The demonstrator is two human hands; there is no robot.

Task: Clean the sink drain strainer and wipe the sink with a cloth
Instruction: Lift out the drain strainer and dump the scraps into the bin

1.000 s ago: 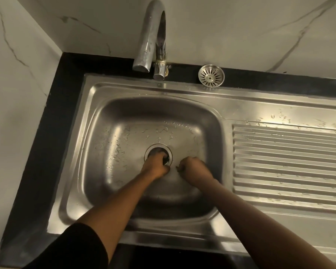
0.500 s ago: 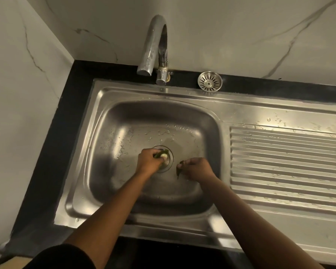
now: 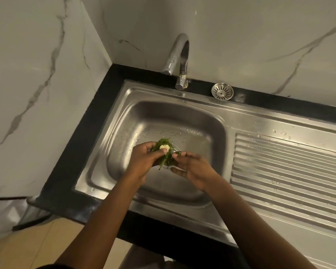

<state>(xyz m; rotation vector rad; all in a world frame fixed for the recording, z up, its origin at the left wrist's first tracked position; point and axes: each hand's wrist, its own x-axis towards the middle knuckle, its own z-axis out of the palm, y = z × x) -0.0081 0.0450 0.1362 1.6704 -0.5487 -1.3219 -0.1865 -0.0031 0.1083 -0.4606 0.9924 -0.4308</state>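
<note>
Strainer [image 3: 222, 91] sits out of the basin, on the black counter ledge [image 3: 270, 100] behind the sink [image 3: 182, 193], just right of the tap [image 3: 179, 61] and well apart from both of your hands. Its slotted face points up; whether debris clings to it cannot be told at this size. Over the drain opening [image 3: 175, 148], your left hand [image 3: 144, 162] holds a clump of wet green leaves [image 3: 166, 158] with a small pale scrap [image 3: 164, 146] on top, thumb pressed down on the clump, fingers closed beneath it. Your right hand [image 3: 194, 171] is just beside it, palm up and fingers loosely spread, with the index fingertip and thumb touching the right edge of the same leaves; whether they pinch a leaf cannot be told. Drain opening is mostly hidden behind the clump. Water droplets lie scattered on the basin floor and on the ribbed draining board [image 3: 291, 171] to the right. Marble-patterned wall panels [image 3: 37, 84] meet in the corner behind the tap. No water visible at the spout.
</note>
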